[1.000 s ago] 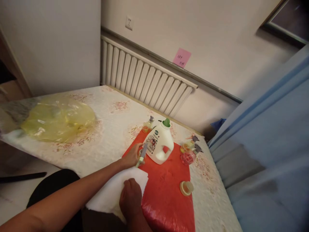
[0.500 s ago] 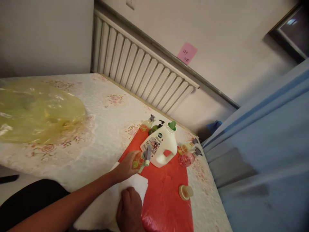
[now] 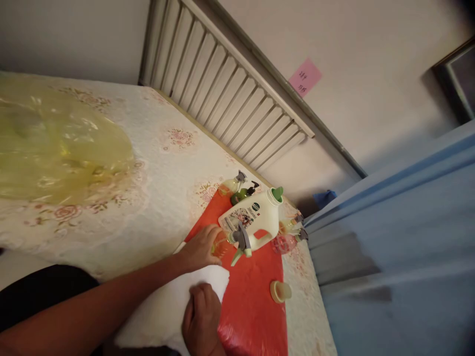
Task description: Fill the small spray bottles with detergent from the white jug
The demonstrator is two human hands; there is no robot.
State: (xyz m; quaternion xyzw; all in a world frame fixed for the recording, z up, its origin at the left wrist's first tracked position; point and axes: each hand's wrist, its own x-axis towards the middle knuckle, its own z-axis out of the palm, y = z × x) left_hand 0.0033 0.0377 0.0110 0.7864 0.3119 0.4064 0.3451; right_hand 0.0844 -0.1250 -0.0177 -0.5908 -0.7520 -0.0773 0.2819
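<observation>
My left hand (image 3: 200, 248) is wrapped round a clear spray bottle (image 3: 221, 244) with a grey and pale green trigger head, which is tilted to the right. Just below it, my right hand (image 3: 203, 316) is closed, its curled fingers on a white cloth (image 3: 163, 314); its fingertips are partly hidden. Beyond the held bottle stands a large cream jug (image 3: 265, 215) with a green spout and a handle, its cap off. A pale cap (image 3: 281, 291) lies at the right edge of a red plastic-covered mat (image 3: 256, 306).
Behind the jug stand another spray bottle (image 3: 230, 185) and a green pump bottle (image 3: 243, 194). To its right are a pink spray bottle (image 3: 285, 243) and a yellowish one (image 3: 287, 226). A yellow plastic bag (image 3: 63, 148) lies left, a radiator (image 3: 222, 84) is behind, and a blue curtain (image 3: 401, 222) hangs right.
My left hand has moved slightly right with the spray bottle, whose trigger head now overlaps the jug's lower part. My right hand stays closed on the cloth. The camera view has shifted.
</observation>
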